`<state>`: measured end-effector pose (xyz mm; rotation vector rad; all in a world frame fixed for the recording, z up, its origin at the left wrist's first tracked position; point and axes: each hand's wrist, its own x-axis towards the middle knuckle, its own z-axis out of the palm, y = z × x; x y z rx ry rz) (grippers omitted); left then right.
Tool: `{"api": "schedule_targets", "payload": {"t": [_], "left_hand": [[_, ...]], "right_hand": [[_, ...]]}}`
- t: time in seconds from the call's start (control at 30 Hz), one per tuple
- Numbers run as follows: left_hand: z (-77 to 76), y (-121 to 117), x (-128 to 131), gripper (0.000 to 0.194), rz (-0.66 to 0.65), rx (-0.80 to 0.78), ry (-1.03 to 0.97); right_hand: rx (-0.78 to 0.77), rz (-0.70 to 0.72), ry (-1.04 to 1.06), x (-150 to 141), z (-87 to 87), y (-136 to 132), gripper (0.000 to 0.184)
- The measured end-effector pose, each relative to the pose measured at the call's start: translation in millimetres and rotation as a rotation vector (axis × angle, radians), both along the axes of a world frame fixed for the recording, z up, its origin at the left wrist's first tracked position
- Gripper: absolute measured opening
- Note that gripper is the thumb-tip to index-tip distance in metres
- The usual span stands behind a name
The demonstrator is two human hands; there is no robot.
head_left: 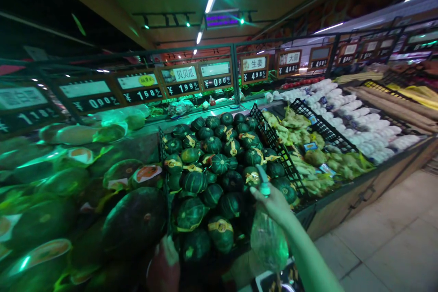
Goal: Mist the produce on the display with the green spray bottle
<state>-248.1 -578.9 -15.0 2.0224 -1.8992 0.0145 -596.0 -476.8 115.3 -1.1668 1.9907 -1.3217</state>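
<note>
My right hand reaches over the front right of the small green pumpkins. Its fingers are closed around the neck of a clear spray bottle, with a pale green top above the fingers and the see-through body hanging below. Low in the picture, my left hand is beside the near left corner of the pumpkins' black crate. It is dim and blurred, so its grip cannot be made out. Many pumpkins wear yellow paper bands. Larger dark melons or squashes with labels lie left of the crate.
Ginger lies in a black crate on the right, with white netted garlic beyond. Price signs hang on a rail behind the produce. Tiled floor extends along the stand's right front. A dark tray-like object is partly visible below the bottle.
</note>
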Motion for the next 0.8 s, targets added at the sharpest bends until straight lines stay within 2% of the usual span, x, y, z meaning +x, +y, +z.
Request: {"api": "schedule_targets", "payload": {"t": [0.1, 0.2, 0.27, 0.4, 0.5, 0.6, 0.7, 0.8], "left_hand": [[-3.2, -0.7, 2.1, 0.043, -0.027, -0.038, -0.023], [-1.6, 0.1, 0.7, 0.042, -0.033, -0.042, -0.052], [0.7, 1.2, -1.4, 0.042, -0.015, -0.041, -0.042], [0.0, 2.1, -2.8, 0.042, 0.005, -0.083, -0.002], [-5.4, 1.3, -0.2, 0.04, -0.009, -0.13, -0.062], [-9.0, 0.4, 2.2, 0.036, -0.033, -0.168, -0.098], [-7.6, 0.3, 1.4, 0.038, -0.018, -0.179, -0.076], [-4.8, 0.5, -0.9, 0.04, -0.01, -0.171, -0.082]], "right_hand": [[0.1, -0.202, 0.015, -42.8, -10.4, 17.7, 0.049], [0.141, -0.204, 0.031, -45.2, -8.5, 17.1, 0.05], [0.109, -0.081, 0.044, -22.0, 1.7, 7.3, 0.047], [0.055, 0.295, 0.107, 58.5, 34.3, -16.8, 0.037], [0.091, 0.527, 0.156, 115.1, 55.4, -28.6, 0.045], [0.124, 0.618, 0.209, 143.2, 65.6, -35.8, 0.056], [0.098, 0.536, 0.21, 133.5, 64.8, -42.1, 0.052], [0.051, 0.349, 0.17, 90.2, 57.0, -45.1, 0.043]]}}
